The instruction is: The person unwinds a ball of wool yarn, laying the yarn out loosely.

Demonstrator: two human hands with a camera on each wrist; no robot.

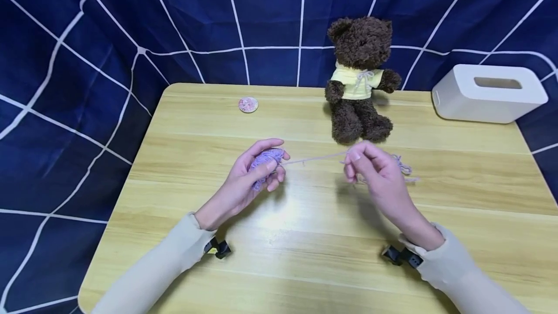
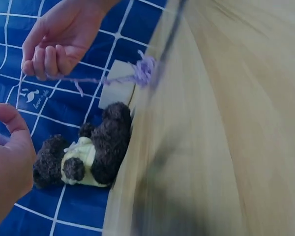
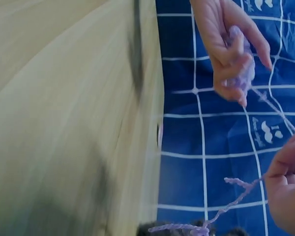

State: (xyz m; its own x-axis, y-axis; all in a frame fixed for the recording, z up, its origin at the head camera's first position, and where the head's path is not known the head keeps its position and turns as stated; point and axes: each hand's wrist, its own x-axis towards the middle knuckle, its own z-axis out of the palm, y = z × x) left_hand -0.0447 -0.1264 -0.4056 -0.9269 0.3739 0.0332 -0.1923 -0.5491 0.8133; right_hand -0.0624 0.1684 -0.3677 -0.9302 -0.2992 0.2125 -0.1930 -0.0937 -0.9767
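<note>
My left hand [image 1: 250, 173] holds a small ball of purple yarn [image 1: 266, 158], its thumb across the front and fingers curled behind. From the ball a yarn strand [image 1: 315, 158] runs taut to my right hand [image 1: 378, 174], which pinches it between thumb and fingertips. Past the right hand the strand trails to a loose purple yarn tangle [image 1: 403, 166], partly hidden behind that hand. In the left wrist view the yarn tangle [image 2: 145, 70] shows more fully. The right wrist view shows the yarn ball [image 3: 242, 69] in the left hand's fingers.
A brown teddy bear [image 1: 362, 42] in a yellow top sits at the table's back. Right of it stands a white tissue box [image 1: 488, 103]. A round pink patterned disc [image 1: 248, 104] lies at the back left. Blue gridded cloth [image 1: 270, 18] hangs behind the wooden table [image 1: 183, 236].
</note>
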